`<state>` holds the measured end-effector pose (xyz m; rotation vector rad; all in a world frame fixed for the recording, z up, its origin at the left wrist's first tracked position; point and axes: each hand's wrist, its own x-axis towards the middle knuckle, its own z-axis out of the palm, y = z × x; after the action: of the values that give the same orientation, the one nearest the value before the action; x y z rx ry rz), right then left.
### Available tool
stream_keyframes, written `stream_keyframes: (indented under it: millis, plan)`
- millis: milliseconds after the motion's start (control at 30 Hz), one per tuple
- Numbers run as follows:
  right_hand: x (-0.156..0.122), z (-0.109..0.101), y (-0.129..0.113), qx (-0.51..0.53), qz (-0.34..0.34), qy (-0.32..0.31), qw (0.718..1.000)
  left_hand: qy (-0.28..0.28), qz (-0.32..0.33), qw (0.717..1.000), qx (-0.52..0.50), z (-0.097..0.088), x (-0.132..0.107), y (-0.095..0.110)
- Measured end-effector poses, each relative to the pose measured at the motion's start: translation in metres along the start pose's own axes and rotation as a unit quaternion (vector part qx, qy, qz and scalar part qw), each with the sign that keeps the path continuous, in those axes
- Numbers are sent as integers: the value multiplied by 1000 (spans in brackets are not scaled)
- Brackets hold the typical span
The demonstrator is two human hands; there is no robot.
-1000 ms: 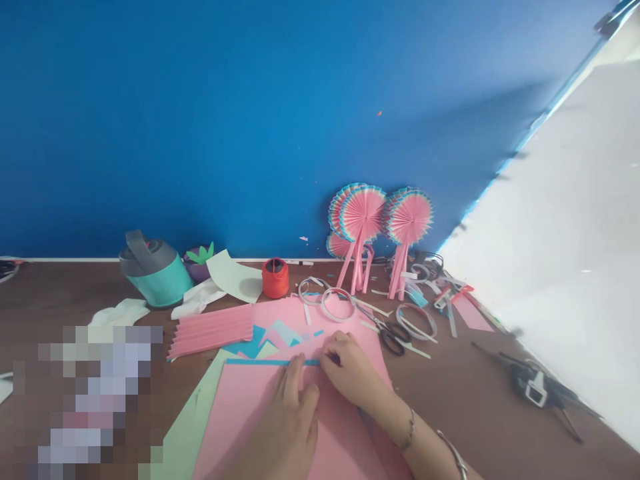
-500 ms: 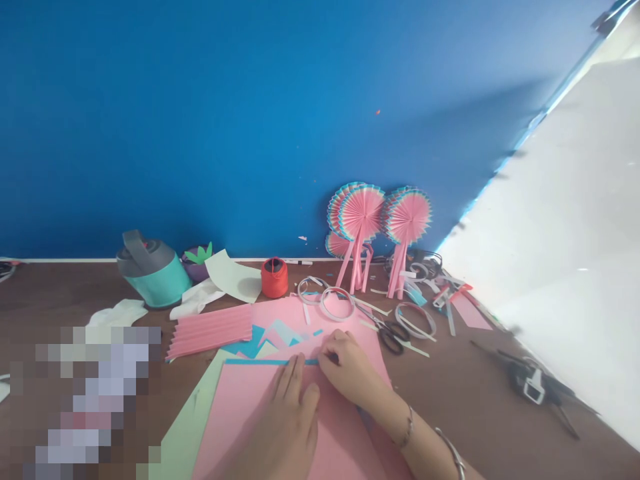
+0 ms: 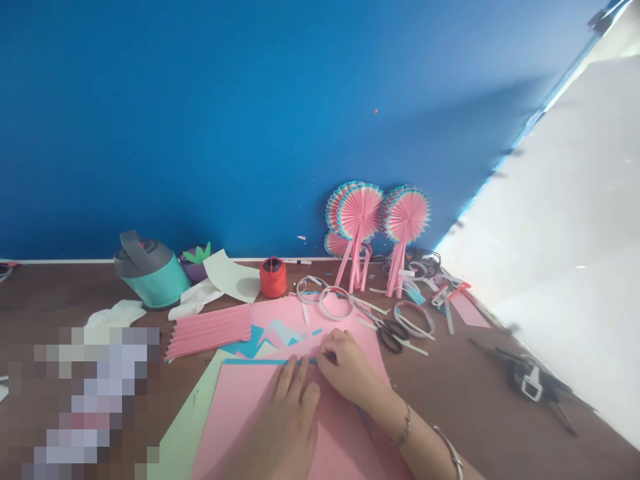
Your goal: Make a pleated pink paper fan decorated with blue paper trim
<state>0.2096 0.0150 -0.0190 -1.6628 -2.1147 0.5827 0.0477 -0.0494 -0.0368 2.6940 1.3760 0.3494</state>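
A pink paper sheet (image 3: 240, 420) lies in front of me with a narrow blue paper strip (image 3: 250, 361) along its far edge. My left hand (image 3: 293, 417) rests flat on the sheet, its fingertips touching the strip. At the strip's right end, my right hand (image 3: 347, 363) is closed in a pinch, and the strip runs into its fingers. Those fingers hide the exact grip. Beneath the pink sheet is a pale green sheet (image 3: 183, 417). More pink paper (image 3: 367, 337) and blue and white offcuts lie just beyond.
A pleated pink paper (image 3: 210, 330) lies at left, near a teal and grey container (image 3: 155, 277). Scissors (image 3: 393, 333) and tape rolls (image 3: 336, 303) sit beyond my right hand. Pink paper fans (image 3: 360, 213) lean against the blue wall. A glue gun (image 3: 525, 377) is at right.
Both hands stay in nearly the same place on the paper. The left fingertips have spread slightly along the blue strip, and the whole view has shifted very slightly.
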Motion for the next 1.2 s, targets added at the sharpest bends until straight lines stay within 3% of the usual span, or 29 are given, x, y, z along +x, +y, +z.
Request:
stream_keyframes:
  millis: [333, 567, 1200]
  plan:
    - [-2, -4, -1, -52, 0, 10, 999, -21, 1, 999, 41, 5, 2, 2]
    - [-1, -14, 9, -35, 2, 9, 999, -26, 10, 999, 29, -2, 1, 1]
    - [-8, -18, 16, -66, 24, 1, 998, 17, 17, 999, 42, 15, -4, -2]
